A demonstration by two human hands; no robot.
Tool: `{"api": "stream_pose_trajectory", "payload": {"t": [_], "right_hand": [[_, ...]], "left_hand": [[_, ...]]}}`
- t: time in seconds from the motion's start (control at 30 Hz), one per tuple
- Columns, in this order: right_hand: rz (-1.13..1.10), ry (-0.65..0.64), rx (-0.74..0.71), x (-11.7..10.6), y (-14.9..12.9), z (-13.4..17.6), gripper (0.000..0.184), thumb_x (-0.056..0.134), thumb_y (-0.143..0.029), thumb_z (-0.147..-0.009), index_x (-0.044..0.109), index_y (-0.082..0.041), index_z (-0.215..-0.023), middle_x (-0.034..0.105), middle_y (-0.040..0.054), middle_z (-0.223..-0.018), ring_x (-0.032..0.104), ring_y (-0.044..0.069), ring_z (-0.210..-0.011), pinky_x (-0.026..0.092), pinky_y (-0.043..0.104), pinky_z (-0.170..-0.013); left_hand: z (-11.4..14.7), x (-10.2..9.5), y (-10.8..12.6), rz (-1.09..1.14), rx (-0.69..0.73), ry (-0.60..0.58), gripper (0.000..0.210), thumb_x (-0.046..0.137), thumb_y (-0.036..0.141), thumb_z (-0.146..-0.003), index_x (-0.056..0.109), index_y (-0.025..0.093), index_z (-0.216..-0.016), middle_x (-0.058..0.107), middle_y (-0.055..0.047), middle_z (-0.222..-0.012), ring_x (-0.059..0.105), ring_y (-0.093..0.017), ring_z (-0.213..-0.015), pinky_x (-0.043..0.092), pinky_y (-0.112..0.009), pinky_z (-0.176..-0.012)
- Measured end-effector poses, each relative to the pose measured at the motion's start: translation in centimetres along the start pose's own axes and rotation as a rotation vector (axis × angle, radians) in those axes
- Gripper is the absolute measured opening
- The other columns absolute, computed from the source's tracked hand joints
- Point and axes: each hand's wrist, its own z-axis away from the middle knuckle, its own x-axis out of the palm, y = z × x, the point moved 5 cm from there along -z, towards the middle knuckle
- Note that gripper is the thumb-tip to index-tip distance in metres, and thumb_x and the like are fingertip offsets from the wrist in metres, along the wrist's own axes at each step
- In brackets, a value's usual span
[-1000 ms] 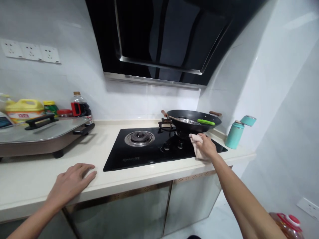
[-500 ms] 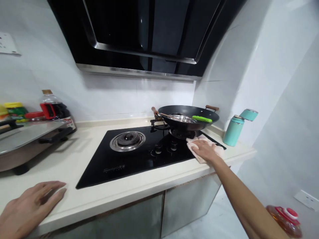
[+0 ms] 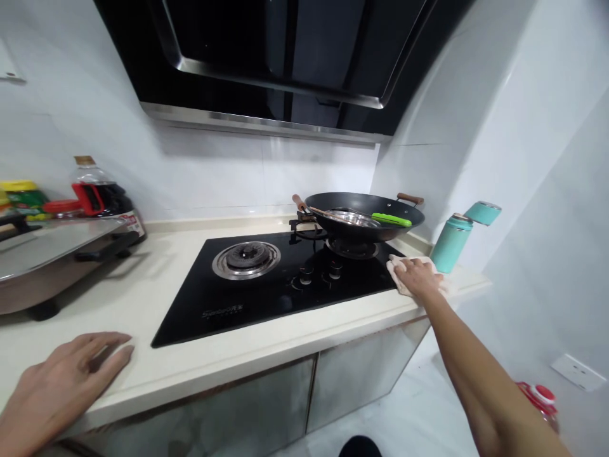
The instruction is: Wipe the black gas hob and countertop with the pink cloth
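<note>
Since half a sec ago, R hand + cloth have gone right: off the front part of the hob, now over its near right corner and onto the countertop. L hand is in abt the same spot.

R hand lies palm down on top of the cloth, fingers stretched fwd over it; can't tell if any fabric is pinched b/w them. Cloth is pale, a bit rumpled, edges showing left and near. Teal flask stands upright just beyond; can't tell if cloth touches it. Its lid sits out to the right of the neck, tilted.

L hand is at the near left edge of the countertop, left of the hob's near left corner: palm down, nothing in it, fingers loosely curved, thumb apart. Can't tell how much of it touches.

Wok is on the far right burner, w/ a shiny metal piece and a bright green handle inside. Left burner is uncovered; two knobs sit b/w the burners, nr side. Far left: lidded pan, dark bottle behind it. Range hood overhead.
</note>
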Motion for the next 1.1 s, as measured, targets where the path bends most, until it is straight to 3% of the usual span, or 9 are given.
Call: {"api": "stream_pose_trajectory", "payload": {"t": [0.2, 0.53, 0.77, 0.93, 1.1], "right_hand": [[-0.101, -0.011, -0.121, -2.3, -8.2, 6.7, 0.046, 0.037, -0.045, -0.101, 0.068, -0.027, -0.13, 0.06, 0.0115, -0.14, 0.049, 0.035, -0.127, 0.039, 0.058, -0.105], [-0.168, -0.064, -0.321, -5.4, -22.7, 15.8, 0.044, 0.04, -0.047, -0.102, 0.066, -0.029, -0.133, 0.059, 0.0105, -0.142, 0.048, 0.034, -0.128, 0.038, 0.052, -0.102], [-0.382, -0.009, -0.63, -7.2, -32.2, 22.5, 0.035, 0.056, -0.05, -0.097, 0.069, -0.029, -0.122, 0.064, 0.0052, -0.131, 0.051, 0.029, -0.121, 0.035, 0.047, -0.103], [-0.492, 0.013, -0.916, -7.6, -36.3, 27.9, 0.038, 0.07, -0.057, -0.091, 0.066, -0.032, -0.12, 0.064, 0.002, -0.121, 0.052, 0.025, -0.113, 0.036, 0.045, -0.104], [-0.494, 0.069, -1.109, -8.2, -37.3, 30.4, 0.06, 0.08, -0.051, -0.085, 0.055, -0.034, -0.137, 0.041, 0.0056, -0.157, 0.049, 0.026, -0.125, 0.036, 0.044, -0.109]], "left_hand": [[1.1, -1.8, 2.7, 0.054, 0.016, -0.017, 0.057, 0.031, 0.067, -0.089, 0.072, 0.034, -0.111, 0.071, -0.002, -0.13, 0.059, -0.031, -0.127, 0.045, -0.047, -0.099], [2.0, -2.6, 4.3, 0.071, 0.061, -0.028, 0.055, 0.034, 0.057, -0.094, 0.071, 0.026, -0.12, 0.066, -0.007, -0.137, 0.056, -0.032, -0.129, 0.043, -0.047, -0.101], [2.1, -2.4, 4.1, 0.086, 0.08, 0.021, 0.052, 0.035, 0.054, -0.094, 0.072, 0.026, -0.118, 0.067, -0.008, -0.136, 0.057, -0.032, -0.128, 0.043, -0.046, -0.101], [2.1, -2.3, 3.7, 0.092, 0.1, 0.027, 0.05, 0.036, 0.052, -0.095, 0.072, 0.025, -0.118, 0.067, -0.01, -0.136, 0.058, -0.031, -0.127, 0.043, -0.045, -0.1], [2.1, -2.5, 3.7, 0.089, 0.093, 0.026, 0.05, 0.039, 0.053, -0.093, 0.073, 0.027, -0.119, 0.068, -0.01, -0.136, 0.059, -0.032, -0.127, 0.044, -0.046, -0.099]]}}
